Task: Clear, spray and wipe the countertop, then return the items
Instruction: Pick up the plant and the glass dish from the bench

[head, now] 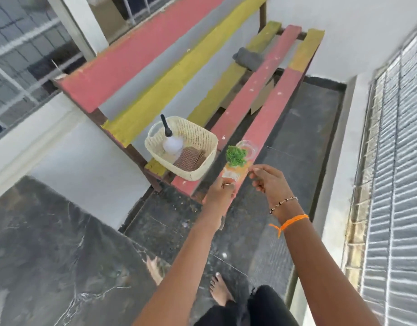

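Painted in pink and yellow slats, the bench surface (254, 95) is standing against a white wall, w/ dark stone floor (296, 142) under it. I am reaching both arms forward to the near end of the pink slat.

My left hand (220, 191) is closing its grip on the base of a small potted plant (235, 158); the pot looks white and orange, but it is blurred by motion, so I cannot tell if it is touching the slat or is just above it. My right hand (269, 178) is hovering just beside the plant on its right, fingers half curled, thumb and index nearly pinching, and holding nothing that I can see. A bead bracelet (283, 203) and an orange thread (289, 223) are sitting on my right wrist.

Just behind the plant, a clear glass item (248, 148) is lying on the same slat; its shape is too blurred to say more.

Left of the plant, a cream woven basket (202, 135) is resting on the near end of the bench. Inside it, a white spray bottle (172, 143) w/ black nozzle is standing, and a brown cloth (189, 160) is lying beside it. A grey cloth (248, 58) is sitting at the far end of the bench, well apart.

Bottom left, the dark marble countertop (50, 255) is appearing wet.
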Tool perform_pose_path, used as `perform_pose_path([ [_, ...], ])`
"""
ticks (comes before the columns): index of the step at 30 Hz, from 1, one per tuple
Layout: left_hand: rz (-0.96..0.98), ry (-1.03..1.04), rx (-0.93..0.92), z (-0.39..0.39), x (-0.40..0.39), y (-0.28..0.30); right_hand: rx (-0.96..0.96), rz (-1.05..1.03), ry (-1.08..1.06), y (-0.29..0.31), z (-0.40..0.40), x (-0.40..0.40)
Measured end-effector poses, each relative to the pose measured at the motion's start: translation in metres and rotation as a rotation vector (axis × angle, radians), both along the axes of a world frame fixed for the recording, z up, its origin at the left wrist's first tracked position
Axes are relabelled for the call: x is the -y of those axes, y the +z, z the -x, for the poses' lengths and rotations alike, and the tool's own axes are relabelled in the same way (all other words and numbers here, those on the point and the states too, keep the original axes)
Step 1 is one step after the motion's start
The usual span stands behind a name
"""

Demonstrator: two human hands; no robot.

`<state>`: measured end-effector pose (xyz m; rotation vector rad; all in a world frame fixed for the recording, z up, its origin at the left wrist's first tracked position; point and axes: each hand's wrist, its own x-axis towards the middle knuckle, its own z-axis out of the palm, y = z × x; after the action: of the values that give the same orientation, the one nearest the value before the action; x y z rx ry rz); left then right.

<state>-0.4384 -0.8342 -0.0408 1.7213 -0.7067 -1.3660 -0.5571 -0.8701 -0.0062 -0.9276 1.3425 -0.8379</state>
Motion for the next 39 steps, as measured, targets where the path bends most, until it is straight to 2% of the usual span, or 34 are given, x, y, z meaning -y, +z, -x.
perform_pose_path([
  [6,-0.211,0.081,-0.036,0.001,0.08,-0.048,0.007,-0.143,0.024,-0.056,0.011,0.099],
  [8,-0.256,0.092,0.044,0.002,0.106,-0.067,-0.008,-0.207,0.047,-0.078,0.015,0.132],
  [12,-0.364,-0.022,0.143,0.0,0.153,-0.108,-0.015,-0.318,0.076,-0.121,0.023,0.203],
  [19,-0.503,-0.131,0.385,0.014,0.195,-0.193,-0.222,-0.422,0.182,-0.211,0.031,0.297],
  [22,-0.482,-0.027,0.339,0.026,0.209,-0.219,-0.341,-0.34,0.265,-0.246,0.031,0.318],
  [25,-0.404,0.256,0.197,0.035,0.225,-0.238,-0.476,-0.206,0.4,-0.275,0.032,0.329],
  [27,-0.401,0.359,0.163,0.035,0.231,-0.25,-0.559,-0.132,0.458,-0.289,0.033,0.335],
  [29,-0.409,0.347,0.217,0.034,0.233,-0.257,-0.644,-0.077,0.495,-0.297,0.031,0.337],
  [34,-0.338,0.215,0.505,0.034,0.239,-0.267,-0.745,-0.055,0.519,-0.309,0.025,0.342],
  [39,-0.222,0.274,0.533,0.035,0.246,-0.27,-0.782,-0.08,0.525,-0.307,0.025,0.347],
])
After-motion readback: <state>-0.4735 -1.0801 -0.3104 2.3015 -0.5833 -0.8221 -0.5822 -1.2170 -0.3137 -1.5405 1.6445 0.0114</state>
